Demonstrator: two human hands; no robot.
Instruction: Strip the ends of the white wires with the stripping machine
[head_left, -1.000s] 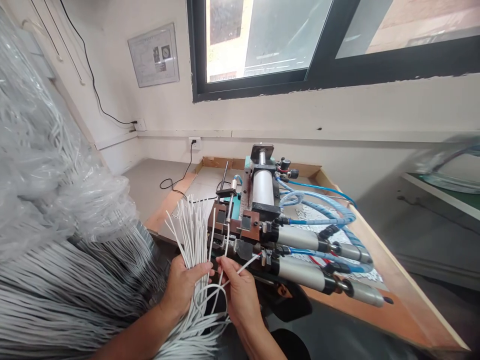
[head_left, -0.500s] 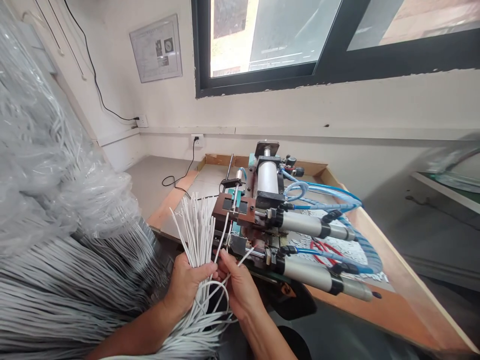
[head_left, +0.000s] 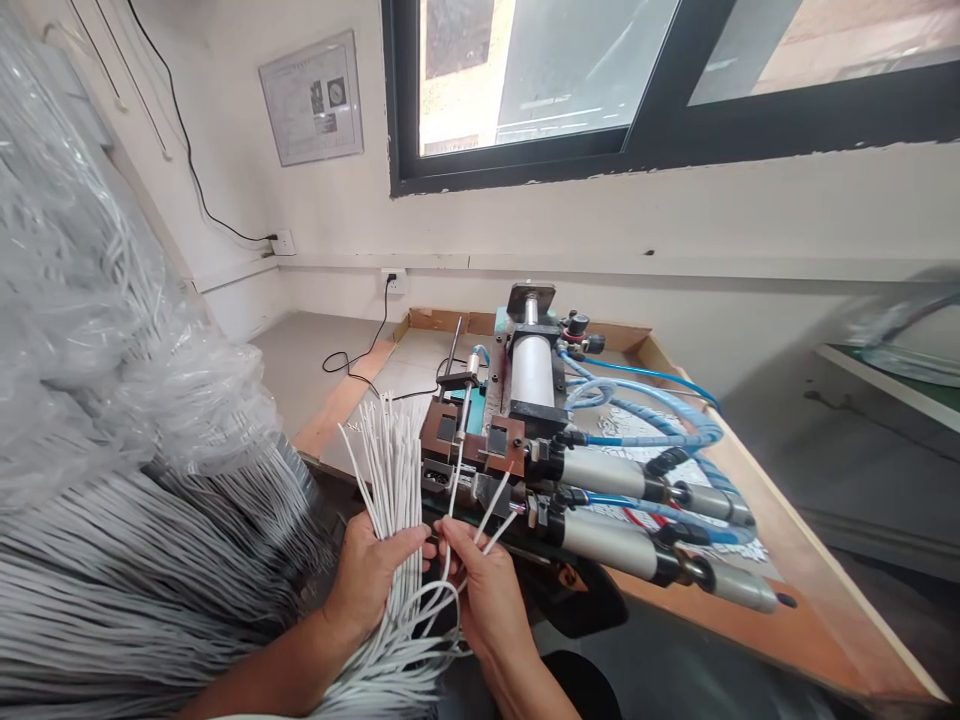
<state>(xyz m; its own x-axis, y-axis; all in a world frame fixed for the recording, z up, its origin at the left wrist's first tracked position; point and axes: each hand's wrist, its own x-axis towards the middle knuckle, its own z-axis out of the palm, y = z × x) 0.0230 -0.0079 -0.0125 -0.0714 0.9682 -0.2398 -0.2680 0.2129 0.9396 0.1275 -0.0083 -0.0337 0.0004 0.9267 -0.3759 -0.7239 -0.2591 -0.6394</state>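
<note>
My left hand is closed round a thick bundle of white cables, whose ends fan upward. Close beside it, my right hand pinches a single white cable that points up at the jaws of a pneumatic machine. Two more loose cable ends stick out past the right hand's fingers. The brown jaw blocks stand apart, with the pinched cable's tip at the gap between them. Below the hands the cables loop and hang down in a tangle.
Large stacks of grey cables under clear plastic fill the left side. The machine's silver cylinders and blue air hoses reach right across a wood-edged tray. White scraps lie behind them. A shelf juts out at right.
The machine's brown jaws have parted, and its cylinder rods have shifted right. My right hand has moved slightly down with its cable, and a second loose end now shows beside it.
</note>
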